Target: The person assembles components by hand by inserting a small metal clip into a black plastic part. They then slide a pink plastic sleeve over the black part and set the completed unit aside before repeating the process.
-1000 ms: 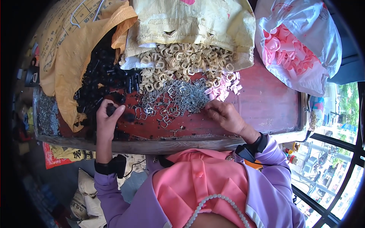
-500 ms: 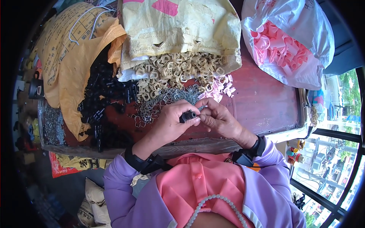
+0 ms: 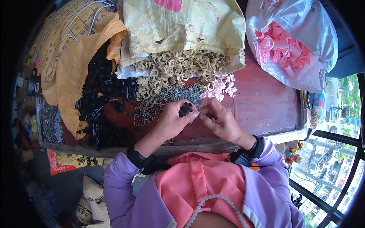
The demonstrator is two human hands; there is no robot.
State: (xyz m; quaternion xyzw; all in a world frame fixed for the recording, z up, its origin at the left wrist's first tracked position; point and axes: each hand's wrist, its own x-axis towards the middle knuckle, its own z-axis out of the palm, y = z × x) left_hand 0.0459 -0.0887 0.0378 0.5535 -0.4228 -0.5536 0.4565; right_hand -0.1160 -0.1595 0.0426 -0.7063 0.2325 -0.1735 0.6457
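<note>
My left hand (image 3: 173,119) pinches a small black plastic part (image 3: 185,108) just above the red table (image 3: 262,106). My right hand (image 3: 218,119) meets it from the right, fingertips pressed on a thin metal wire clip at the part's lower end. Both hands hover in front of a heap of grey metal wire clips (image 3: 163,100). Left of that lies a pile of black plastic parts (image 3: 99,102); behind it a pile of beige plastic clips (image 3: 175,68); to the right a few pink plastic pieces (image 3: 220,86).
An orange-yellow sack (image 3: 64,68) spills the black parts. A pale yellow sack (image 3: 178,26) holds the beige ones. A clear bag of pink pieces (image 3: 292,49) sits at the back right. More metal bits (image 3: 49,123) lie at the table's left edge. Windows are at the right.
My left hand came from the black pile with a black part to the middle, where it met my right hand. Since then both hands have stayed together working on the part.
</note>
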